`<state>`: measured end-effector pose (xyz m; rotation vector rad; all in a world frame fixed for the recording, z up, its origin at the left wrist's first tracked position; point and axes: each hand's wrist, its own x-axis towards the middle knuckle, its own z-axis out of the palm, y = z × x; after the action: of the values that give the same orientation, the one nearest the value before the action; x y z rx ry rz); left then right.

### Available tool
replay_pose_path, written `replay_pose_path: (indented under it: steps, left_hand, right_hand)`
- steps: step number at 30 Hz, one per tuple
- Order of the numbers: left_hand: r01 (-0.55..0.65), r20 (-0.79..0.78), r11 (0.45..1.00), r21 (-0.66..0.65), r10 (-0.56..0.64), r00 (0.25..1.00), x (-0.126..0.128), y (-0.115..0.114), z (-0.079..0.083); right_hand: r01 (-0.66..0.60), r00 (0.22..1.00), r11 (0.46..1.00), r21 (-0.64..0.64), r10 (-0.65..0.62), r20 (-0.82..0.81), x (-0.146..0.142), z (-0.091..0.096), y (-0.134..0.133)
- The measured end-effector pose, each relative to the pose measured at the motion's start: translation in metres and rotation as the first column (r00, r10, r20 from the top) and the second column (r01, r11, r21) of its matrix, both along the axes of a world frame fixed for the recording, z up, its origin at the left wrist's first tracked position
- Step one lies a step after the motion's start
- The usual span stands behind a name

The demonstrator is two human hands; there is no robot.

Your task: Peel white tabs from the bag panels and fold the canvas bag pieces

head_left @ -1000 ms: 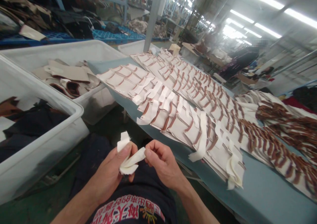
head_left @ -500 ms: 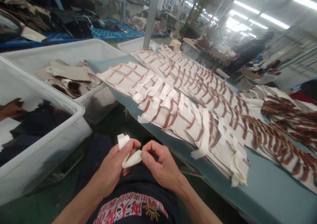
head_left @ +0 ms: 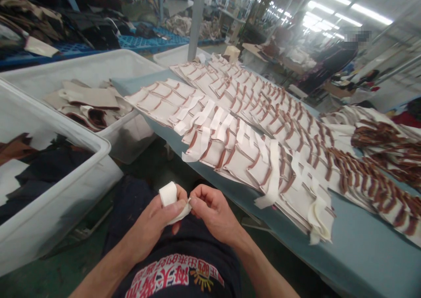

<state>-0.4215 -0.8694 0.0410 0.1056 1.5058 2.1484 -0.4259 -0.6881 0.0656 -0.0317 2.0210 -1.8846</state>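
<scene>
My left hand (head_left: 166, 210) is closed around a white fabric strip (head_left: 168, 193), which is folded over its fingers and thumb. Close beside it, my right hand (head_left: 210, 208) pinches the strip's other end between thumb and fingertips. Both hands are above my lap, left of the table edge. On the blue-grey table (head_left: 348, 254), overlapping cream fabric pieces with brown edges (head_left: 243, 157) lie in long rows. Several loose white strips (head_left: 272, 173) are draped across the nearest row.
At the left stand white plastic bins (head_left: 108, 146), one with beige fabric pieces (head_left: 90, 98), another with dark cloth (head_left: 49, 166). A grey post (head_left: 196, 23) rises behind the table. A person (head_left: 338, 65) is at the back right. Brown-edged bundles (head_left: 388, 144) lie at the right.
The strip's loose loop between my hands has been drawn in, and more of it shows folded over the left fingers. My left hand has moved slightly right, nearer the right one.
</scene>
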Motion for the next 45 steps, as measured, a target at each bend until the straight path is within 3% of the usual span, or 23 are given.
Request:
replay_pose_path:
  steps: [4,9,21,25,31,34,45]
  left_hand:
    - [0.025,0.050,0.999,0.028,-0.027,0.998,-0.005,0.003,0.005]
    - [-0.031,0.097,0.999,0.007,0.030,0.995,-0.007,0.008,0.015]
    - [-0.153,0.155,0.986,-0.066,0.162,0.975,-0.008,0.017,0.017]
    - [-0.217,0.198,0.974,-0.060,0.225,0.954,-0.004,0.018,0.021]
    - [-0.275,0.192,0.961,-0.023,0.275,0.942,-0.002,0.013,0.025]
    - [-0.317,0.191,0.948,-0.013,0.314,0.930,-0.003,0.013,0.029]
    - [-0.364,0.147,0.924,-0.113,0.378,0.914,-0.002,0.015,0.031]
  right_hand:
    - [0.016,0.999,0.999,-0.028,-0.015,0.029,-0.003,-0.002,0.002]
    - [0.006,1.000,1.000,-0.014,-0.006,0.006,-0.002,0.001,0.002]
    - [0.080,0.977,0.968,0.237,-0.029,-0.212,0.000,0.004,-0.003]
    - [0.228,0.885,0.948,0.223,-0.106,-0.453,0.004,-0.002,-0.004]
    - [0.234,0.652,0.870,0.435,0.192,-0.734,0.008,-0.001,-0.008]
    - [0.316,0.534,0.838,0.445,0.230,-0.814,0.006,-0.003,-0.012]
    - [0.391,0.471,0.795,0.465,0.261,-0.843,0.008,-0.008,-0.018]
